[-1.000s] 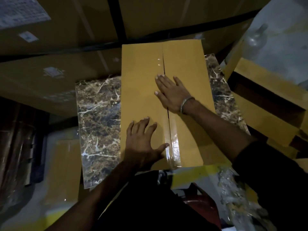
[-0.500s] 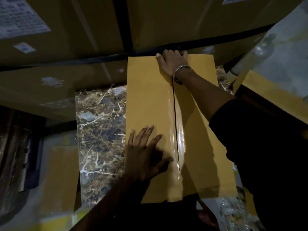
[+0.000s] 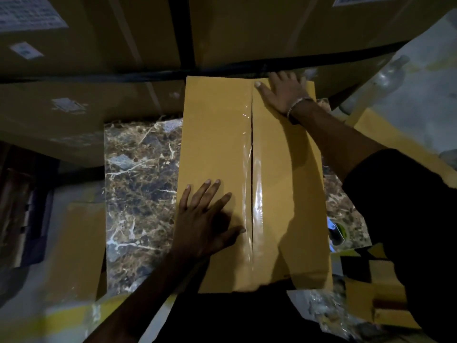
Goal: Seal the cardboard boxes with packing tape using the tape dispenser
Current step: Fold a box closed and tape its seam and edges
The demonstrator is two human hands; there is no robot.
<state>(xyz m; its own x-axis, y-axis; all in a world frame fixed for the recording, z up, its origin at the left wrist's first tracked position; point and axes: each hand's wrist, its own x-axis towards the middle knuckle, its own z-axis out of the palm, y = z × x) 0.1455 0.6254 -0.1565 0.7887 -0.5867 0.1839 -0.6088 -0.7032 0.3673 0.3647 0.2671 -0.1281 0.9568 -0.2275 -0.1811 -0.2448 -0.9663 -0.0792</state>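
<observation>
Pressing both hands (left (image 3: 205,219), right (image 3: 284,94)) flat on the taped box (image 3: 217,144).

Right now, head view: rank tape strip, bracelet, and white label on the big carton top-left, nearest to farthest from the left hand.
1. tape strip, just right of the left hand, along the box seam.
2. bracelet, on the right wrist at the box's far end.
3. white label, far upper left.

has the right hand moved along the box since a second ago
Yes. The right hand has slid away from the person along the taped seam, from mid-box to the far edge of the box, ending on the right flap.
</observation>
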